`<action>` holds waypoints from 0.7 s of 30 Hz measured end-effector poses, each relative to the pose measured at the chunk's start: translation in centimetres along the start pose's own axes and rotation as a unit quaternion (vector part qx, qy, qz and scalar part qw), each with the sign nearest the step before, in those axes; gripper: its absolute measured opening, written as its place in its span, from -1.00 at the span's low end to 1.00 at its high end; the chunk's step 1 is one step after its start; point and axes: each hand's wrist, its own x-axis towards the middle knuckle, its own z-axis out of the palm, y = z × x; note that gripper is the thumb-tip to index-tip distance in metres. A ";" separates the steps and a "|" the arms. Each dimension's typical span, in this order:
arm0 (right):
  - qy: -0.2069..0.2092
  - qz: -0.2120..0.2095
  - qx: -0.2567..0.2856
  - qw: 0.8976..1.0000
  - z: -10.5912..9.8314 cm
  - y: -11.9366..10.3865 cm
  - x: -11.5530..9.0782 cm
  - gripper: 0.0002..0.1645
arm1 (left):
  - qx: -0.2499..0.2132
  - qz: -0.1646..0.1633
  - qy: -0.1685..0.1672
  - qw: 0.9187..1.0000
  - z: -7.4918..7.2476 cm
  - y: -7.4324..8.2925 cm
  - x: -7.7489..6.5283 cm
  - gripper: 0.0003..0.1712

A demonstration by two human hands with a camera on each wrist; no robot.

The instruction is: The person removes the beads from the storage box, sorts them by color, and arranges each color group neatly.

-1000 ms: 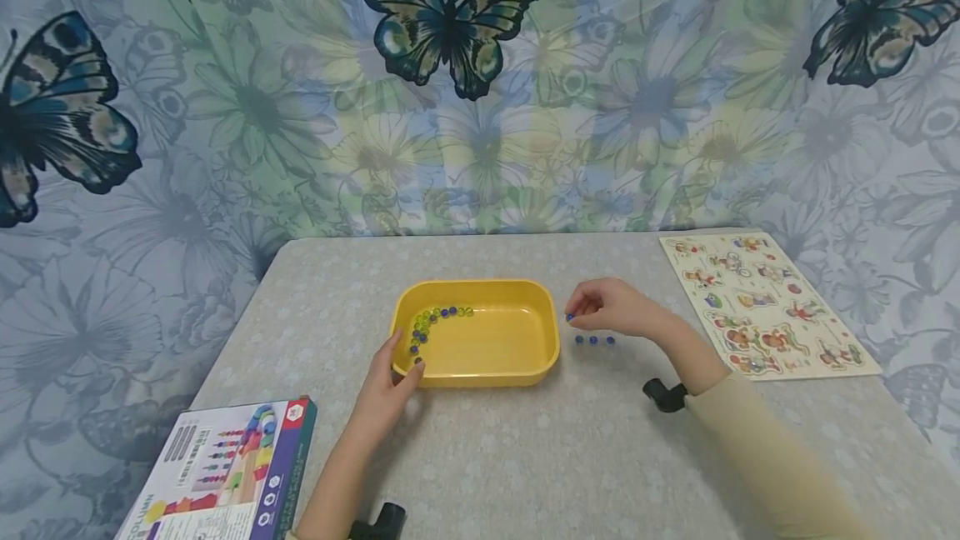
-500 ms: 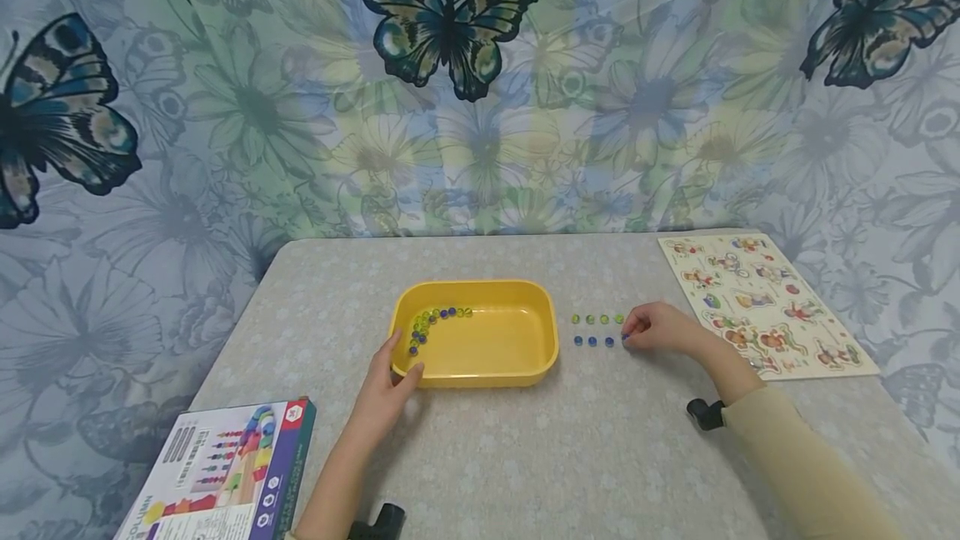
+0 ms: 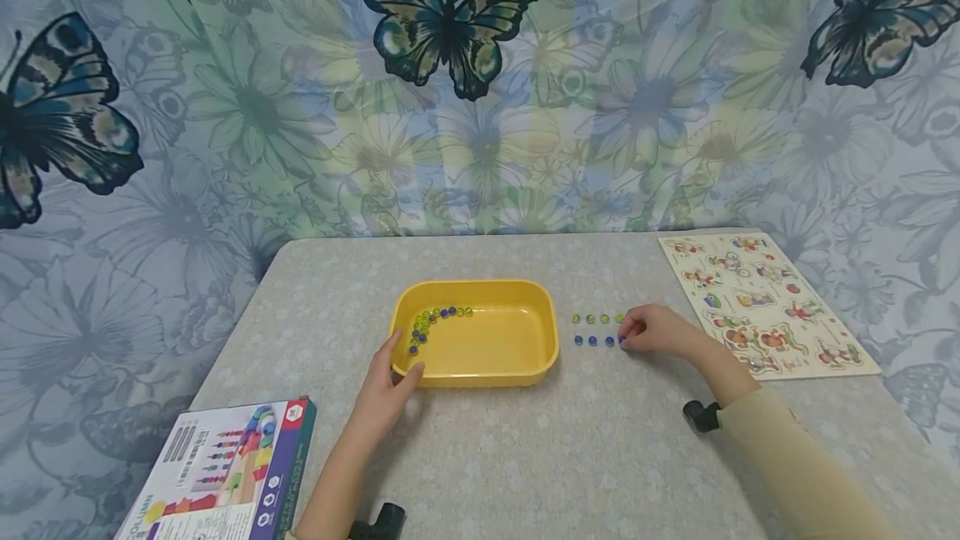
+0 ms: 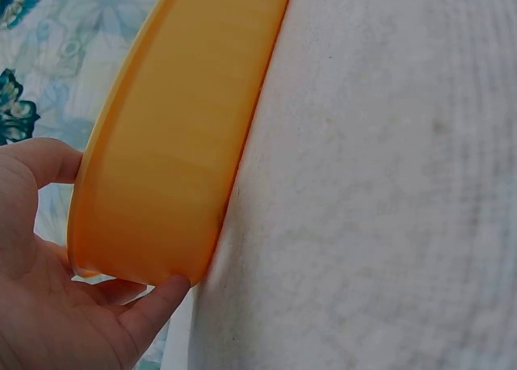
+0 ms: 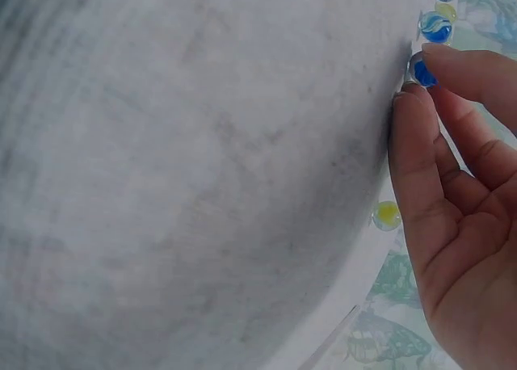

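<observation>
A yellow tray (image 3: pixel 487 348) stands mid-table with several green and blue marbles (image 3: pixel 423 327) along its left and back inside. My left hand (image 3: pixel 384 390) grips the tray's left front corner, thumb on the rim; the left wrist view shows its fingers against the tray wall (image 4: pixel 161 152). Right of the tray lie a row of green marbles (image 3: pixel 590 318) and, nearer me, a row of blue marbles (image 3: pixel 592 341). At the right end of the blue row, my right hand (image 3: pixel 660 330) pinches a blue marble (image 5: pixel 422 70) at table level, between thumb and fingertips. A yellow-centred marble (image 5: pixel 387 215) lies beside that hand.
A cream board with cartoon figures (image 3: pixel 765 307) lies at the table's right. A printed box (image 3: pixel 225 469) occupies the front left. Behind the table (image 3: pixel 525 457) hangs a butterfly-patterned cloth (image 3: pixel 480 157). Dark wrist mounts sit on both arms.
My right hand has carried the blue marble from beside the tray rightward to the blue row's end, then shifted slightly left. The green row came into sight. My left hand stays on the tray.
</observation>
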 end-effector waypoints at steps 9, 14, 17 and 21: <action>-0.012 -0.011 0.013 1.000 -2.7 -2.1 -0.3 -0.68 | -0.004 0.003 0.002 1.000 -0.1 0.1 -0.1 -0.16; -0.003 -0.044 0.019 0.999 -3.1 -4.5 0.5 -0.63 | -0.005 0.004 0.004 1.000 -0.1 0.1 0.0 -0.16; 0.000 -0.063 0.024 0.998 -2.4 -6.5 1.3 -0.67 | -0.008 0.005 0.004 1.000 0.0 0.1 0.0 -0.16; -0.020 -0.096 0.056 0.994 -0.8 -9.4 2.6 -0.72 | -0.007 0.012 0.005 1.000 0.0 0.0 0.1 -0.15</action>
